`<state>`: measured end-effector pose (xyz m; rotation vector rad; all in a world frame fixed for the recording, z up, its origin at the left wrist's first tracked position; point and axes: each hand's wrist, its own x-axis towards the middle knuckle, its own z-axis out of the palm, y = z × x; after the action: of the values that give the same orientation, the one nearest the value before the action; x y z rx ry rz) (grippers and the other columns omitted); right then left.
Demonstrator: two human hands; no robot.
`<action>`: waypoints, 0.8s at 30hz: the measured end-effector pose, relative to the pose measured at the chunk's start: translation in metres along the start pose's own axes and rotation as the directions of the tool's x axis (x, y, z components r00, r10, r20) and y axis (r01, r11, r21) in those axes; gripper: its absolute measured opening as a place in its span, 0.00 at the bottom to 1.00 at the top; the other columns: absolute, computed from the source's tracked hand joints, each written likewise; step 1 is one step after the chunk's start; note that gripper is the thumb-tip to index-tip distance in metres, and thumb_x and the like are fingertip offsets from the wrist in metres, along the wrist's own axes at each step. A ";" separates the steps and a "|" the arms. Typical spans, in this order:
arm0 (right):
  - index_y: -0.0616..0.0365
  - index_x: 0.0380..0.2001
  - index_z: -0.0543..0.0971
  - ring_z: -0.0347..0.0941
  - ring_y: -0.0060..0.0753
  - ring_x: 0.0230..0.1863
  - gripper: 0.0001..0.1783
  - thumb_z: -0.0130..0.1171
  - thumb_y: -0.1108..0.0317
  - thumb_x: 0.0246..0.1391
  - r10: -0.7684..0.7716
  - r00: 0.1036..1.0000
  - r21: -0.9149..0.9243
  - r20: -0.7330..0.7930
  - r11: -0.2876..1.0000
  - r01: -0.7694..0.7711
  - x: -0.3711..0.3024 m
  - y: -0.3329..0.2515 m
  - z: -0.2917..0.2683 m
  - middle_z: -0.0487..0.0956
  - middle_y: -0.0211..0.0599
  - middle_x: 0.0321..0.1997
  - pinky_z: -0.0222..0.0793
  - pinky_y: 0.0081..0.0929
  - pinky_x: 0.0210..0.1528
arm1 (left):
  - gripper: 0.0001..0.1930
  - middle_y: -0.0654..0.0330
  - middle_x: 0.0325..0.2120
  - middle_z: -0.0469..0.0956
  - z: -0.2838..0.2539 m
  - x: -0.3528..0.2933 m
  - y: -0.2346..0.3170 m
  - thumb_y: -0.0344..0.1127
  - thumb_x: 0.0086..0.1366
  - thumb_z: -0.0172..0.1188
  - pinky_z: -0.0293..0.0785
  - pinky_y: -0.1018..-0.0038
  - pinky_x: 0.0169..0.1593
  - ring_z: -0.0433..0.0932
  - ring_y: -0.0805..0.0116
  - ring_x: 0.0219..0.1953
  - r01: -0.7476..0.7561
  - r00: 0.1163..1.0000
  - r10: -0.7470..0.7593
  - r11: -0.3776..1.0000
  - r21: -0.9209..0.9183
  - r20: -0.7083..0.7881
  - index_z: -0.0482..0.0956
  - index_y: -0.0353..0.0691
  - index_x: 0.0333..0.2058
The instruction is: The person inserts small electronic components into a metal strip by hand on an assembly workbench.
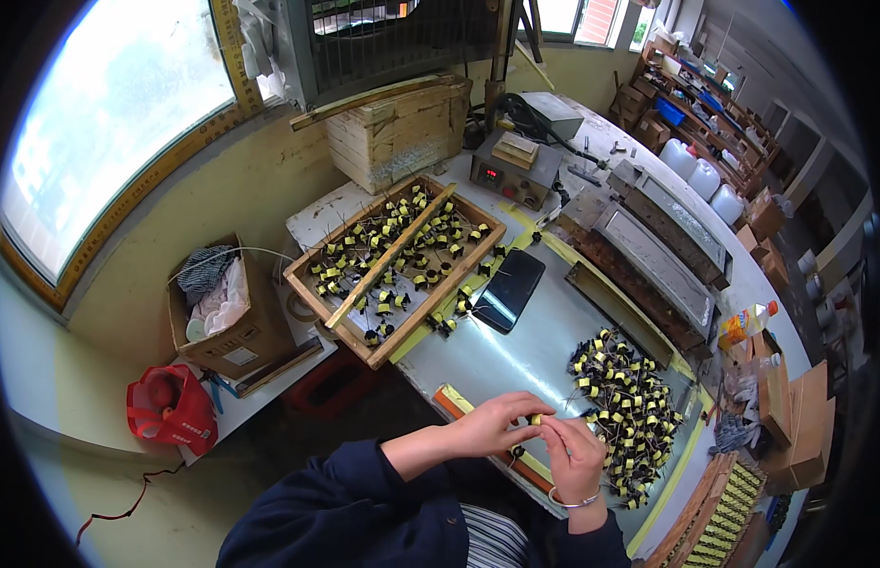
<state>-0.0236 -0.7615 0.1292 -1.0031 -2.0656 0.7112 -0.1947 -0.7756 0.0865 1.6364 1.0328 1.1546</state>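
Close together over the table's front edge, my left hand (497, 426) and my right hand (574, 459) meet at the fingertips. Pinched between them is a small yellow-taped coil (536, 419), mostly covered by fingers. Just right of my right hand spreads a heap of similar black coils (634, 407) with yellow tape and thin wire leads. Another coil (517, 452) lies below my left fingers, by an orange-edged strip (454, 399). Farther left, a wooden tray (501, 230) holds many more coils, with a wooden slat (393, 256) laid across it.
A dark phone (509, 289) lies behind the hands. At the back stand a control box with a red display (516, 175) and long metal troughs (653, 275). A bottle (746, 325) and a rack of coils (719, 521) are at right; a carton (237, 331) and red bag (170, 407) at left.
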 end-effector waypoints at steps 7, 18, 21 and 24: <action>0.58 0.26 0.79 0.72 0.38 0.21 0.03 0.62 0.73 0.46 -0.185 0.982 -0.350 0.030 0.919 0.184 0.005 -0.012 -0.006 0.74 0.36 0.22 0.68 0.29 0.23 | 0.13 0.57 0.37 0.73 -0.004 -0.003 0.001 0.32 0.58 0.58 0.71 0.68 0.43 0.73 0.58 0.41 -0.058 0.998 0.058 0.977 0.205 0.002 0.74 0.38 0.43; 0.56 0.23 0.77 0.69 0.38 0.19 0.07 0.62 0.66 0.48 -0.132 0.991 -0.475 0.022 0.871 0.127 0.001 -0.007 0.000 0.70 0.33 0.19 0.64 0.32 0.20 | 0.14 0.59 0.34 0.76 -0.002 0.003 0.000 0.31 0.51 0.64 0.72 0.68 0.42 0.75 0.59 0.38 0.011 0.998 0.010 0.955 0.297 -0.068 0.76 0.39 0.37; 0.55 0.27 0.78 0.68 0.36 0.17 0.07 0.63 0.64 0.47 -0.272 0.956 -0.531 0.106 0.798 0.286 0.001 -0.006 0.008 0.70 0.31 0.19 0.65 0.30 0.20 | 0.14 0.57 0.33 0.76 -0.006 0.002 -0.011 0.31 0.51 0.64 0.73 0.69 0.41 0.76 0.58 0.37 0.156 0.987 -0.150 0.979 0.128 -0.057 0.77 0.38 0.39; 0.54 0.31 0.78 0.71 0.36 0.25 0.10 0.64 0.64 0.45 -0.140 0.980 -0.331 0.140 0.926 0.179 0.004 0.004 0.003 0.72 0.30 0.23 0.66 0.29 0.25 | 0.15 0.56 0.33 0.76 -0.015 -0.006 -0.030 0.30 0.51 0.65 0.74 0.69 0.40 0.76 0.58 0.37 0.153 0.988 -0.150 0.976 0.153 -0.029 0.77 0.37 0.39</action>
<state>-0.0261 -0.7563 0.1259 -0.9821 -2.3959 0.3350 -0.2153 -0.7701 0.0597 1.6374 1.2634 1.0100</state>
